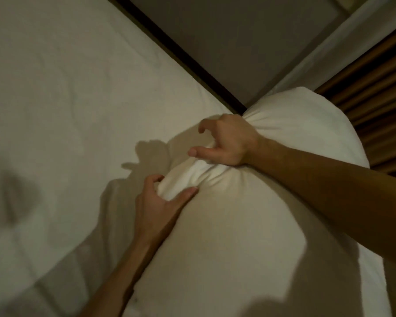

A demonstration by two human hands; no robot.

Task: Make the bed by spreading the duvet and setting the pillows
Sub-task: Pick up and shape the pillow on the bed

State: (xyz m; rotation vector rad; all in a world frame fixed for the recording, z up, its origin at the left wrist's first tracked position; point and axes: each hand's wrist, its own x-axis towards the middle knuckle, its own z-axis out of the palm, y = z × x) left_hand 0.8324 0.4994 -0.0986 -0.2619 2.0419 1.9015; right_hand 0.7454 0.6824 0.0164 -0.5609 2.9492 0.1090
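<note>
I have my left hand (157, 202) curled around a bunched end of the white pillow (238, 225) at the bed's (66, 88) headboard edge; my right hand (229, 143) pinches its cover, forefinger and thumb loose.

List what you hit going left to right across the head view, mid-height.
White bed sheet → left hand gripping the pillow's bunched end → right hand gripping the same pillow → pillow → brown curtain.
</note>
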